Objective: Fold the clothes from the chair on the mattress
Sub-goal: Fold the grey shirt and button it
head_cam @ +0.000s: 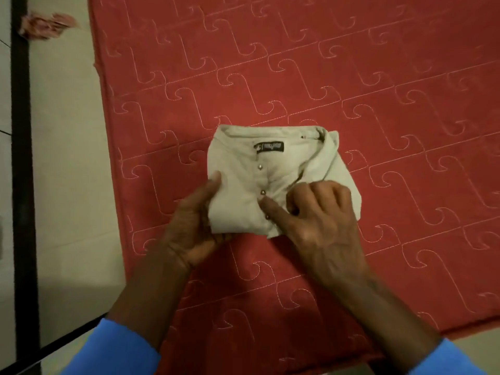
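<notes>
Cream shirt (243, 169), folded down to a small square, is laid on the red mattress (378, 104), collar pointed away. Its near-left edge is gripped by the left hand (194, 228), thumb on top. Cloth beside the buttons (260, 167) is pinched by the curled right hand (319, 215). Neither hand is placed nearer.

A pale floor (67, 163) occupies the left side of the view, crossed vertically by a wide black strip (23, 171) near the edge. A frayed pink cloth scrap (47, 25) overlaps the strip's upper end. A thinner black line (62, 341) runs diagonally at lower left.
</notes>
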Available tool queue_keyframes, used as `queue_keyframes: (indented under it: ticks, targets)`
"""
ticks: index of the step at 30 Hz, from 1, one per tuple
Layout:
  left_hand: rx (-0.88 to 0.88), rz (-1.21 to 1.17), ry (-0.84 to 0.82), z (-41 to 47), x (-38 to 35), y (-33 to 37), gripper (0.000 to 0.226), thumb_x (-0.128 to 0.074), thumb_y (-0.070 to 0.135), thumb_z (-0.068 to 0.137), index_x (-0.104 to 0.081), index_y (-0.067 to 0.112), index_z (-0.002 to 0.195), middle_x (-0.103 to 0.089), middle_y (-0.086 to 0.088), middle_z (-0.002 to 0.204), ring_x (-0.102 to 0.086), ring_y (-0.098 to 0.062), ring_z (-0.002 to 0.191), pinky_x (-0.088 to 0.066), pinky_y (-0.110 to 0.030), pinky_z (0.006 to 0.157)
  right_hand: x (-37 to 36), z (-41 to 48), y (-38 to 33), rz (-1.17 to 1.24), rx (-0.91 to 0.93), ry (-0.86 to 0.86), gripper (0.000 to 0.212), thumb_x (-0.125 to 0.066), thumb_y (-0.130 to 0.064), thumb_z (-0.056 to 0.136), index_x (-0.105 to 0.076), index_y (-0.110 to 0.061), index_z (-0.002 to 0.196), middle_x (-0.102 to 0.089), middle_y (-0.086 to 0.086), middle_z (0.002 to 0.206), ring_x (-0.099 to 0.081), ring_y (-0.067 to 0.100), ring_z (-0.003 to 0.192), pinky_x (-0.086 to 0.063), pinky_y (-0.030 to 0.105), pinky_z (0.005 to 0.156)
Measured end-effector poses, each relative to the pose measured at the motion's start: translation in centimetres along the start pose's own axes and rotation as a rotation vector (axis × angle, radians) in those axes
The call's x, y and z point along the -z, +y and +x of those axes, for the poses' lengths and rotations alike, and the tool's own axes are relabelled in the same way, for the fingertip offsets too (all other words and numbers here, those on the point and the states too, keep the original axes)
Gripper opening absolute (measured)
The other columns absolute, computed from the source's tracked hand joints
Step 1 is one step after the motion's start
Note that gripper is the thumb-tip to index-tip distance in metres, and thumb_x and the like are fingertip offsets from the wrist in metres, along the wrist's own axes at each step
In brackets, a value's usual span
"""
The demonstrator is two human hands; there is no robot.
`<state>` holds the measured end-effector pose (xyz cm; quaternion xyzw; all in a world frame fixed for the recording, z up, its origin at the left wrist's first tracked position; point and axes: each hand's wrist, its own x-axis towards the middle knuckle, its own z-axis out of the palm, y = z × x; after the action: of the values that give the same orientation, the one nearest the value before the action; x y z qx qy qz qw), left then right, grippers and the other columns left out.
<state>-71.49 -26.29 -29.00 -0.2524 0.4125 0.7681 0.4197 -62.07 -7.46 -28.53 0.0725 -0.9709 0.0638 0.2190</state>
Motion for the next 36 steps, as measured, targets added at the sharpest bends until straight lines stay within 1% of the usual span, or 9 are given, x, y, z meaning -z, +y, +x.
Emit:
queue_keyframes:
  ticks: [5,9,11,14,17,21,26,29,36]
  targets:
    - [-0.105,0.610,0.384,2.3,1.8,-3.9,0.021,-0.069,0.009,0.094,-0.071,0.019,0.112,-0.079,-0.004,0.107,-0.076,-0.023,0.094,-0.061,-0.039,0.072,-3.8,-7.2,1.8,-0.005,0.076,-0.475,0.068,-0.077,-0.022,0.080,-0.057,-0.025,0.145,-0.056,0.011,0.139,-0.047,0.033,0.133,-0.030,0.053,0.114]
    - [-0.666,1.127,0.640,0.8,1.3,-4.7,0.046,-0.075,0.025,0.091,-0.055,0.028,0.132,-0.059,0.009,0.124,-0.067,-0.009,0.097,-0.057,-0.027,0.079,-2.2,-6.7,-1.5,0.333,-0.484,-0.235,0.056,-0.071,-0.034,0.085,-0.060,-0.020,0.138,-0.054,0.004,0.129,-0.051,0.020,0.117,-0.043,0.040,0.093]
    - [-0.900,1.321,0.555,0.5,0.5,-4.6,0.052,-0.074,0.022,0.091,-0.053,0.025,0.138,-0.050,0.007,0.132,-0.064,-0.010,0.096,-0.050,-0.014,0.079,-1.8,-5.0,-2.9,0.454,-0.823,-0.121,0.053,-0.068,-0.046,0.093,-0.053,-0.023,0.138,-0.045,-0.005,0.120,-0.051,0.010,0.104,-0.048,0.033,0.080]
    - [-0.855,1.533,0.312,1.4,-1.0,-3.6,0.048,-0.068,0.028,0.095,-0.052,0.027,0.140,-0.054,0.006,0.135,-0.065,-0.010,0.094,-0.049,-0.018,0.079,-2.3,-2.3,-2.9,0.452,-1.119,-0.257,0.078,-0.073,-0.058,0.085,-0.038,-0.021,0.145,-0.049,0.000,0.126,-0.056,0.019,0.107,-0.052,0.039,0.084]
    - [-0.685,1.895,0.184,3.3,-1.2,-1.9,0.048,-0.069,0.037,0.093,-0.054,0.033,0.138,-0.055,0.005,0.132,-0.058,-0.019,0.114,-0.052,-0.038,0.085,-2.8,-0.6,-2.6,0.218,-0.997,-0.389,0.071,-0.072,-0.048,0.088,-0.037,-0.018,0.142,-0.056,0.008,0.127,-0.061,0.030,0.110,-0.051,0.042,0.080]
    - [-0.675,2.131,0.117,3.9,-1.9,-0.5,0.027,-0.074,0.049,0.087,-0.068,0.037,0.110,-0.054,0.008,0.127,-0.042,-0.022,0.130,-0.038,-0.039,0.092,-2.7,-0.5,-2.7,0.116,-0.906,-0.280,0.032,-0.061,-0.033,0.095,-0.056,-0.016,0.122,-0.061,0.008,0.108,-0.064,0.031,0.091,-0.050,0.042,0.071]
    - [-0.632,2.123,0.052,3.5,-1.9,0.6,0.018,-0.066,0.055,0.091,-0.067,0.038,0.098,-0.070,0.014,0.105,-0.061,-0.015,0.107,-0.036,-0.044,0.106,-1.7,-1.9,-2.3,0.629,-1.242,-0.128,0.012,-0.073,-0.030,0.094,-0.070,-0.019,0.089,-0.069,-0.006,0.079,-0.065,0.013,0.068,-0.056,0.037,0.067]
    - [-0.511,1.919,-0.021,3.1,-1.8,2.1,0.015,-0.073,0.046,0.090,-0.076,0.037,0.101,-0.074,0.011,0.105,-0.066,-0.011,0.097,-0.053,-0.038,0.089,-1.5,-1.1,-3.0,1.139,-1.508,0.002,0.011,-0.081,-0.014,0.088,-0.074,-0.015,0.081,-0.062,-0.003,0.063,-0.056,0.014,0.058,-0.053,0.032,0.058]
    - [-0.380,1.582,-0.143,4.8,-1.2,3.5,0.016,-0.083,0.020,0.087,-0.079,0.025,0.101,-0.076,0.011,0.084,-0.068,0.001,0.071,-0.052,-0.022,0.065,-2.9,1.3,-4.7,1.268,-1.552,-0.043,0.007,-0.079,-0.001,0.086,-0.077,-0.008,0.089,-0.072,0.009,0.068,-0.066,0.018,0.061,-0.059,0.032,0.064]
